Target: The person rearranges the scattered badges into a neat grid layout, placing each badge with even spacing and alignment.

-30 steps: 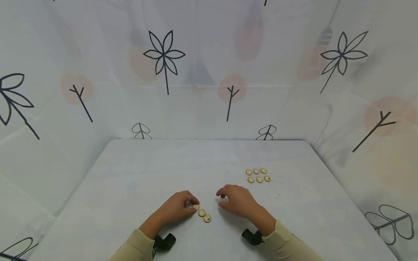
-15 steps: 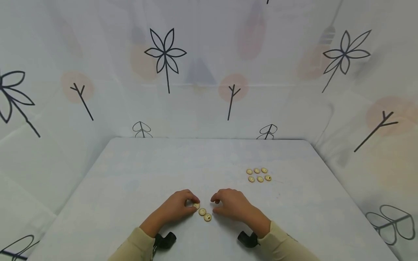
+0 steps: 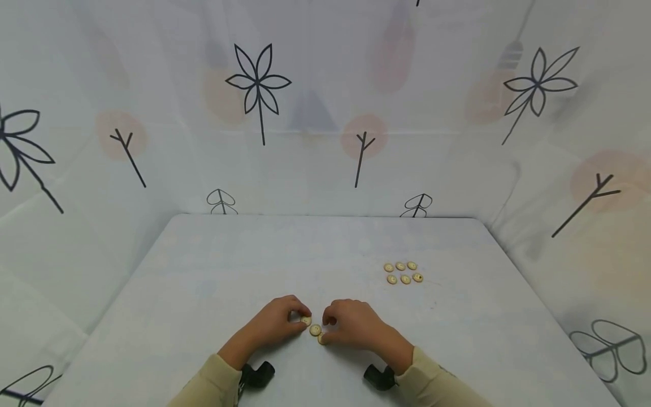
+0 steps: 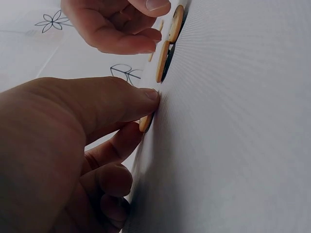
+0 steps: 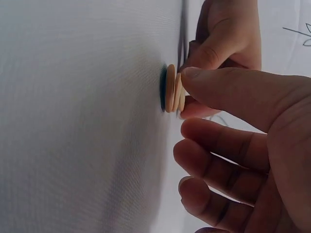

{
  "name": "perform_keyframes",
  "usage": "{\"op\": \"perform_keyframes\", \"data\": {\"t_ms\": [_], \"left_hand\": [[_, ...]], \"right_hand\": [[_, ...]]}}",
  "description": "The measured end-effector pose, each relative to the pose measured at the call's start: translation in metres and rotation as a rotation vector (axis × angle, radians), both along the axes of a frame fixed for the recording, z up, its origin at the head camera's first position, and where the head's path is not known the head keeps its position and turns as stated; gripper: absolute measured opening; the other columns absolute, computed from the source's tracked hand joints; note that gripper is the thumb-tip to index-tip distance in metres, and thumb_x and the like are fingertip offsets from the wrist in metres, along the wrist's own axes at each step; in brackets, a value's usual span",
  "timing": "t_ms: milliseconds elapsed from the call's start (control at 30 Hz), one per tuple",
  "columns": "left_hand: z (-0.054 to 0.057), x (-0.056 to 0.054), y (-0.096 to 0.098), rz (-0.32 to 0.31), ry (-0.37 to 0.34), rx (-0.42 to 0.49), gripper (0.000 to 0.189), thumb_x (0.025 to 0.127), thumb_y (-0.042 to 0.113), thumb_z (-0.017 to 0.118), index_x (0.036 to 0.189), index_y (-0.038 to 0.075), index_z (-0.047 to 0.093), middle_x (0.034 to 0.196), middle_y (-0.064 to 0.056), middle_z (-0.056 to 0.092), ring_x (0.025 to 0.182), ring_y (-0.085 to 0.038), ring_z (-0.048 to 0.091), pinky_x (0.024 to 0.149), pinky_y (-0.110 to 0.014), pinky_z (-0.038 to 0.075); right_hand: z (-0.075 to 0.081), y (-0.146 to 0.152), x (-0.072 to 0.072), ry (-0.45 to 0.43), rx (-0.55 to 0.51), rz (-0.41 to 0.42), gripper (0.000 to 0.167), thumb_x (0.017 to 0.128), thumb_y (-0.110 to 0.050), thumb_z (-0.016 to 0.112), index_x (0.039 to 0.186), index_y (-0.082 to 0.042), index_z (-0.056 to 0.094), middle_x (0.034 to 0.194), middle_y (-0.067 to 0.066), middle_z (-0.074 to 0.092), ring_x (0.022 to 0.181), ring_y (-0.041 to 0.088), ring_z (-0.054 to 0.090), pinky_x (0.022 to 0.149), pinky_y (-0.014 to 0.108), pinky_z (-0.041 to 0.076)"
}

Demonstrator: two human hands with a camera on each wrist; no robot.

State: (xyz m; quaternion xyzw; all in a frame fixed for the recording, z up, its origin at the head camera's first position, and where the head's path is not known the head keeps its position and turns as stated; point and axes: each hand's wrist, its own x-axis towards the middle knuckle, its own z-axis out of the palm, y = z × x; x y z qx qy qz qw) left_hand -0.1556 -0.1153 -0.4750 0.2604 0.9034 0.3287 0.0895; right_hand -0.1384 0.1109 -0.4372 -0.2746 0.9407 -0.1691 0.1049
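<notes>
Three round wooden buttons lie in a short diagonal line on the white table, in the head view. My left hand [image 3: 274, 324] pinches the far-left button [image 3: 306, 320] between thumb and index finger, flat on the tabletop; its edge [image 4: 145, 122] shows below the thumb in the left wrist view. The middle button [image 3: 315, 330] sits between my hands. My right hand [image 3: 356, 325] hovers at the right end of the line, its thumb partly covering the nearest button [image 3: 320, 339]. Its fingers [image 5: 194, 158] are bent and apart from the thumb; whether the thumb touches that button I cannot tell.
Farther back on the right, several similar buttons [image 3: 405, 279] lie in two rows. A white cloth [image 3: 305, 169] with plant drawings hangs behind and beside the white table [image 3: 229, 249]. Dark wrist cameras [image 3: 258, 375] sit under both wrists.
My right hand has come left and slightly nearer, down to the end of the button line, where its thumb now overlaps the nearest button. The left hand keeps its pinch in place.
</notes>
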Motion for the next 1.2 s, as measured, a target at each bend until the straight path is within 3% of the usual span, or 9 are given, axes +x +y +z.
{"op": "perform_keyframes", "data": {"t_ms": [467, 800, 1200], "left_hand": [[0.0013, 0.0002, 0.0007, -0.004, 0.013, 0.006, 0.017, 0.089, 0.025, 0.069, 0.105, 0.022, 0.073, 0.104, 0.013, 0.066, 0.103, -0.01, 0.061, 0.091, -0.035, 0.049], [0.0015, 0.0013, 0.0008, -0.002, 0.012, 0.013, 0.017, 0.088, 0.024, 0.07, 0.105, 0.022, 0.073, 0.103, 0.014, 0.066, 0.103, -0.011, 0.061, 0.091, -0.035, 0.049], [0.0009, 0.0001, 0.0017, 0.005, 0.017, -0.014, 0.017, 0.088, 0.025, 0.069, 0.104, 0.022, 0.073, 0.103, 0.013, 0.066, 0.105, -0.012, 0.061, 0.092, -0.037, 0.049]], "right_hand": [[0.0004, -0.0063, 0.0003, -0.044, 0.063, -0.014, 0.025, 0.075, -0.045, 0.078, 0.086, -0.024, 0.069, 0.077, -0.015, 0.054, 0.069, 0.006, 0.048, 0.062, 0.026, 0.04], [-0.0022, -0.0074, 0.0022, -0.016, 0.048, 0.024, 0.017, 0.076, -0.036, 0.077, 0.084, -0.024, 0.068, 0.074, -0.015, 0.052, 0.066, 0.005, 0.046, 0.059, 0.025, 0.038], [-0.0032, -0.0022, 0.0001, -0.05, 0.045, -0.004, 0.014, 0.077, -0.031, 0.076, 0.086, -0.024, 0.068, 0.074, -0.015, 0.053, 0.067, 0.006, 0.047, 0.062, 0.026, 0.039]]}}
